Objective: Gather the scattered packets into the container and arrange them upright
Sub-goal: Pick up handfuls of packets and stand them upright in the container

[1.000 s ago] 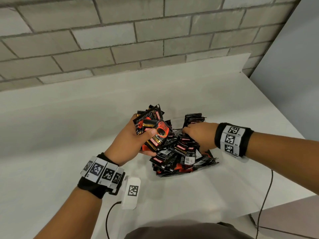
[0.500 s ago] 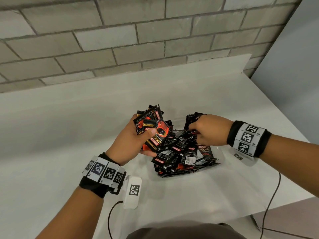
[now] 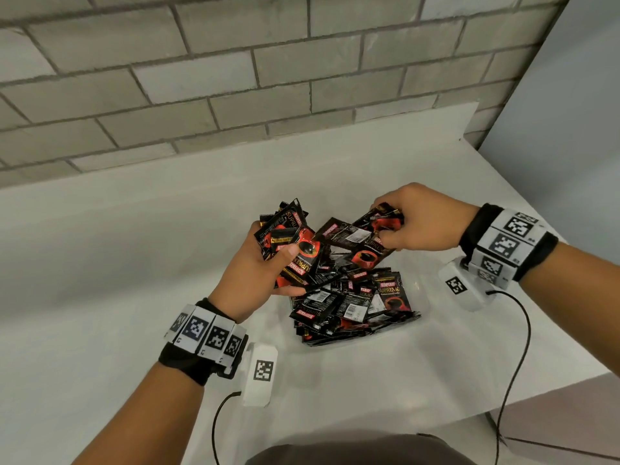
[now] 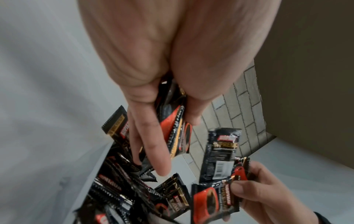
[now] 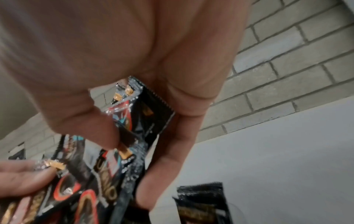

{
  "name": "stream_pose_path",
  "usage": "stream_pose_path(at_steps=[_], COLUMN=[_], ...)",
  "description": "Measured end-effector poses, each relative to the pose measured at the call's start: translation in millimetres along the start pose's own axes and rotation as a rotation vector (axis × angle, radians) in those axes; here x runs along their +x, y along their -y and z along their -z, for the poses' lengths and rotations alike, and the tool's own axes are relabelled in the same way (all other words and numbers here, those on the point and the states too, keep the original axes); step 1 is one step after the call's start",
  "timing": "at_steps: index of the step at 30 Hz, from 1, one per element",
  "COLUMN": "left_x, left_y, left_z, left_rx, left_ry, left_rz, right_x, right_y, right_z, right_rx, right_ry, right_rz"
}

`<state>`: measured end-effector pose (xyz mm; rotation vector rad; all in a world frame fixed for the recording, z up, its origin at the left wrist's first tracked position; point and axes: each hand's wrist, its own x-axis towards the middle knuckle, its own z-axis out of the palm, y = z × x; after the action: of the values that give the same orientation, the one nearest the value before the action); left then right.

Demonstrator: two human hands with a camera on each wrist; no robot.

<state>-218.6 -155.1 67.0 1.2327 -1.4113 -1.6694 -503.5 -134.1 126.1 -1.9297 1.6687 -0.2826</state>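
Black and red coffee packets (image 3: pixel 352 303) lie heaped in a clear container (image 3: pixel 414 290) at the middle of the white table; its walls barely show. My left hand (image 3: pixel 268 263) grips a stack of packets (image 3: pixel 292 243) just above the heap's left side, thumb across the front packet (image 4: pixel 176 128). My right hand (image 3: pixel 412 223) pinches a few packets (image 3: pixel 362 236) lifted off the heap; the wrist view shows thumb and fingers round them (image 5: pixel 141 121). Their free ends reach toward the left-hand stack.
A grey brick wall (image 3: pixel 235 78) runs along the back of the white table (image 3: pixel 100 263). The table's right edge (image 3: pixel 536 391) drops off near my right forearm. Wrist-camera cables (image 3: pixel 516 347) trail over the table.
My right hand has risen out of the heap and pulled back to the right with a few packets pinched in it. The left hand has kept its stack almost still.
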Motion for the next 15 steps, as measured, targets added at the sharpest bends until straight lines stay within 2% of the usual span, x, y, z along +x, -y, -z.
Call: stream_pose_path(at_steps=[3,6,11,15], left_x=[-0.7,-1.7,-2.5,-3.3], left_y=[-0.6,-1.5,-7.0,-8.5], left_z=[1.0,-4.7,-16.0,-14.3], left_rx=[-0.040,-0.097,-0.253,-0.229], left_ry=[0.018,0.086,0.127,0.222], left_rz=[0.000,0.021,0.118,0.116], right_x=[-3.5,-2.8,8.5,9.3], right_y=[12.9,25.1,28.3,32.2], right_z=[0.5,-7.9,-25.6,-28.2], right_rx=[0.150,0.187,0.233,0.335], right_ry=[0.076,0.133,0.119,0.125], right_rz=[0.017,0.020,-0.040,-0.029])
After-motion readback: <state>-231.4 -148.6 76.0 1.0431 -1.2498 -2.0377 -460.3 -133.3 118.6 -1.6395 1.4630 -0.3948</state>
